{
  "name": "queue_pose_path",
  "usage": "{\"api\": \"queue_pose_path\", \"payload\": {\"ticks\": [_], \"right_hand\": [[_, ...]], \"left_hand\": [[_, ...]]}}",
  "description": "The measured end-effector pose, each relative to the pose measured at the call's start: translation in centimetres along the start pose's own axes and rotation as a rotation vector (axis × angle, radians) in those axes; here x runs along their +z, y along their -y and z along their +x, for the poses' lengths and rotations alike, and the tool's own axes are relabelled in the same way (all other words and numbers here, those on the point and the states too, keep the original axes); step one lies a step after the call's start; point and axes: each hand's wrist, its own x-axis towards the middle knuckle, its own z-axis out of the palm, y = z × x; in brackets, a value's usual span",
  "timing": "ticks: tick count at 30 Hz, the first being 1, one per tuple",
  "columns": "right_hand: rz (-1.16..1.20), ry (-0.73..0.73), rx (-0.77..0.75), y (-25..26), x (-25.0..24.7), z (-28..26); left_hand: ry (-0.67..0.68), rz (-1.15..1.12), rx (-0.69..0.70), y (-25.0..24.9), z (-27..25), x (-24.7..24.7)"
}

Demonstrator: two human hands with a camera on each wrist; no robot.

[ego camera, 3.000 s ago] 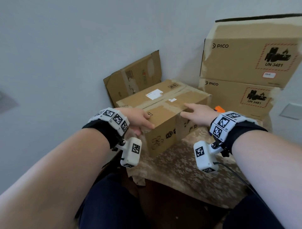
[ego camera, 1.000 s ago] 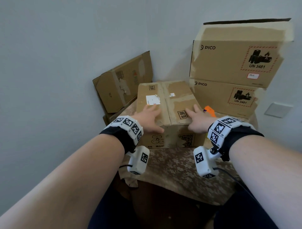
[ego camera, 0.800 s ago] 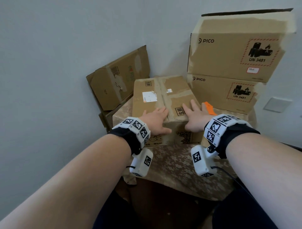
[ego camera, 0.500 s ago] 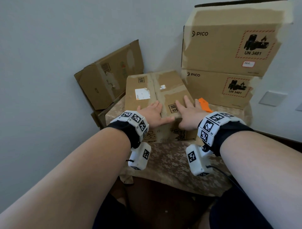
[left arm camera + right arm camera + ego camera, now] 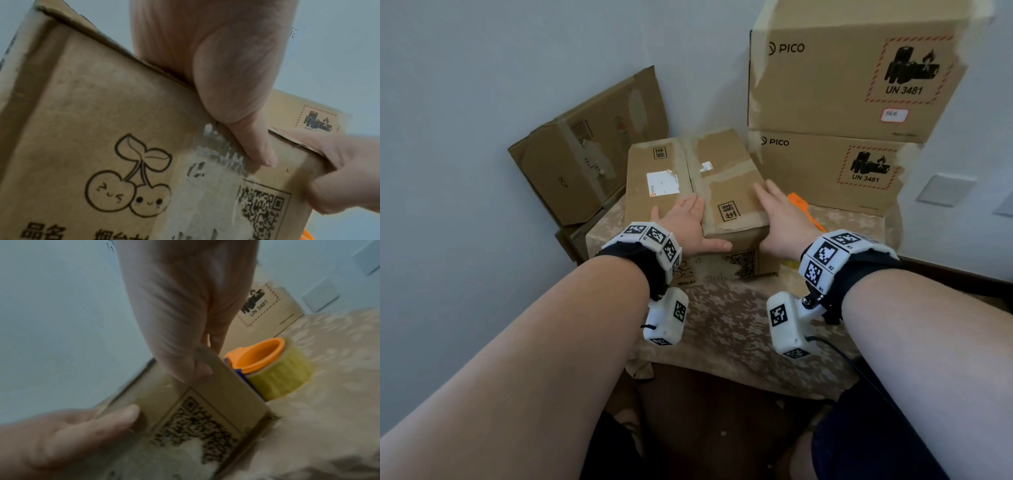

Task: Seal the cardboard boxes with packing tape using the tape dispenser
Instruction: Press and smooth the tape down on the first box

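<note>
A worn cardboard box [image 5: 698, 185] sits on the cloth-covered table, its top flaps closed and meeting along a centre seam. My left hand [image 5: 686, 222] lies flat on the left flap, its thumb [image 5: 254, 144] hanging over the front face near the cherry print. My right hand [image 5: 777, 216] presses flat on the right flap at the box's right front corner [image 5: 216, 402]. An orange tape dispenser [image 5: 801, 205] with a yellowish tape roll [image 5: 281, 376] lies on the table just right of the box, partly hidden behind my right hand.
Two stacked PICO boxes [image 5: 835, 92] stand at the back right against the wall. Another box [image 5: 589, 154] leans tilted at the back left. The patterned tablecloth [image 5: 726, 325] reaches the near table edge; my knees are below it.
The box has turned from a diagonal pose to facing me squarely. Both hands went from its near corner and side onto the top flaps, where they stay pressed.
</note>
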Motion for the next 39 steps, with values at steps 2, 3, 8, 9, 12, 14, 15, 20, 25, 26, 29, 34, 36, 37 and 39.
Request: {"api": "queue_pose_path", "payload": {"ticks": [2, 3, 8, 9, 12, 14, 15, 20, 25, 26, 29, 34, 36, 37, 39], "right_hand": [[0.054, -0.027, 0.057, -0.9, 0.1, -0.2], [0.066, -0.045, 0.071, -1.2, 0.2, -0.2], [-0.038, -0.054, 0.274, -3.1, 0.6, 0.8], [-0.084, -0.028, 0.303, -3.2, 0.6, 0.8], [-0.170, 0.069, 0.340, -3.9, 1.0, 1.5], [-0.156, 0.060, 0.321, -4.1, 1.3, 1.8], [-0.119, 0.010, 0.278, -4.5, 1.7, 2.0], [-0.170, 0.168, 0.311, -4.4, 0.9, 1.6], [-0.269, 0.235, 0.335, -5.4, 1.6, 0.7], [-0.245, 0.184, 0.308, -5.5, 1.6, 0.4], [-0.220, 0.125, 0.249, -4.6, 0.4, -0.4], [-0.321, 0.130, 0.279, -3.9, -2.4, -1.4], [-0.411, 0.093, 0.234, -4.2, -3.1, -1.5], [-0.357, 0.025, 0.228, -4.0, -3.6, -1.8], [-0.167, -0.144, 0.246, -3.1, -4.8, -2.3]], "left_hand": [[-0.004, -0.002, 0.002, 0.0, 0.0, 0.0], [-0.003, -0.003, 0.000, 0.0, 0.0, 0.0], [0.000, 0.006, -0.003, -0.1, 0.2, 0.1], [-0.001, 0.005, -0.002, 0.0, 0.2, 0.2], [-0.006, 0.008, -0.004, 0.0, 0.3, 0.3], [-0.009, 0.015, -0.004, 0.0, 0.3, 0.4], [-0.011, 0.016, -0.004, 0.0, 0.3, 0.4], [-0.012, 0.014, 0.007, -0.1, 0.1, 0.2], [0.004, 0.011, 0.000, -0.1, -0.2, -0.1], [0.003, 0.010, -0.002, -0.1, -0.2, -0.2], [0.001, 0.011, -0.010, -0.2, -0.6, -0.3], [0.019, 0.054, -0.024, -0.2, -1.6, -0.9], [0.023, 0.077, -0.031, -0.2, -2.1, -1.3], [0.019, 0.087, -0.039, -0.2, -2.3, -1.5], [0.012, 0.116, -0.063, -0.3, -2.9, -2.4]]}}
